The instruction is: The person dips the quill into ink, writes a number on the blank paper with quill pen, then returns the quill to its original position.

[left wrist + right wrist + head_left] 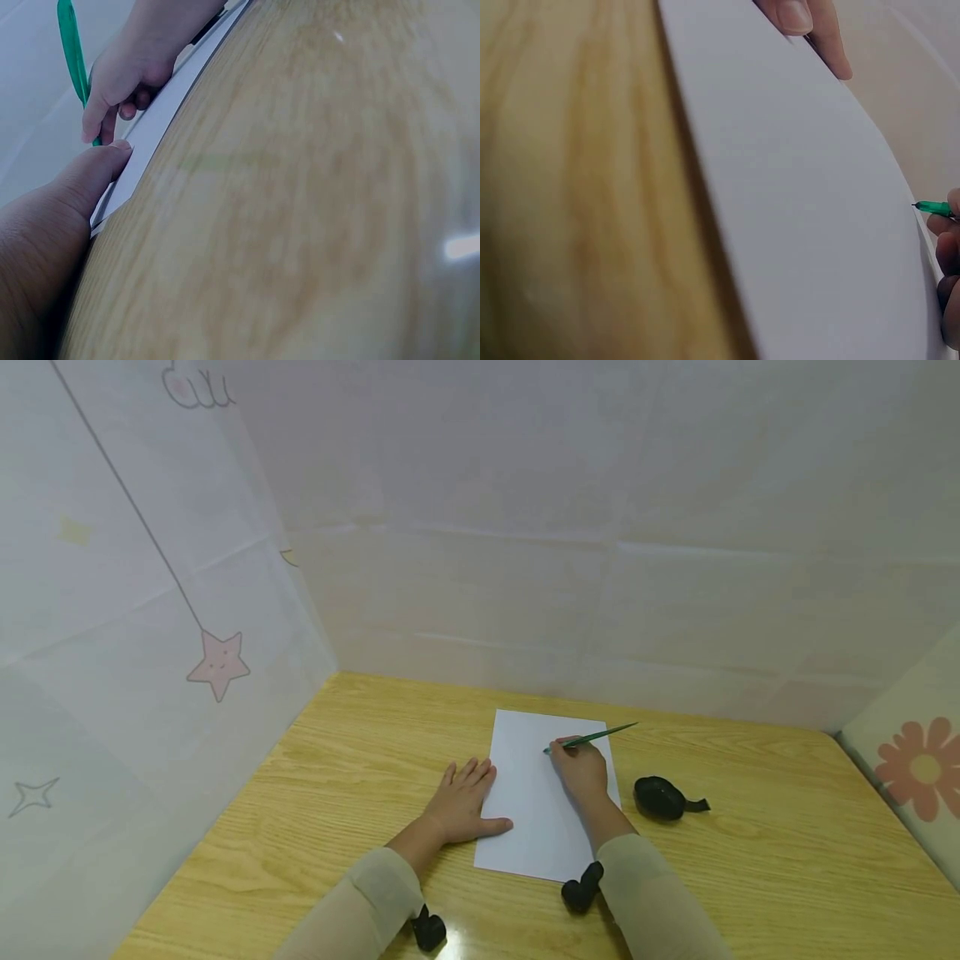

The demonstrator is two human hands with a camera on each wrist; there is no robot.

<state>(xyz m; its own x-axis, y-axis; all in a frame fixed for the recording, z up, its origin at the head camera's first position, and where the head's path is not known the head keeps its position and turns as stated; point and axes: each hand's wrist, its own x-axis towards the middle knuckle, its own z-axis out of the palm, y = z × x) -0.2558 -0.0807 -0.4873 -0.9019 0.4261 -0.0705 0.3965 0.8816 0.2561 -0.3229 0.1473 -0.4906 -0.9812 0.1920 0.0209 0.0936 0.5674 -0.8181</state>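
A white sheet of paper [536,802] lies on the wooden table, slightly turned. My left hand [462,807] rests flat across its left edge, fingers spread and thumb on the sheet. Over the upper right part of the paper, my right hand [587,772] pinches a slim green pen [603,734] shaped like a blade of grass, its long tail slanting up to the right. In the right wrist view, the dark tip of the pen [932,208] is right at the paper's surface. No marks show on the sheet [780,165].
To the right of the paper lies a black rounded object [660,798] with a short tail. Pale printed cloth [480,610] hangs behind the table [360,735] and along its sides. Both wrists carry small black devices [429,929].
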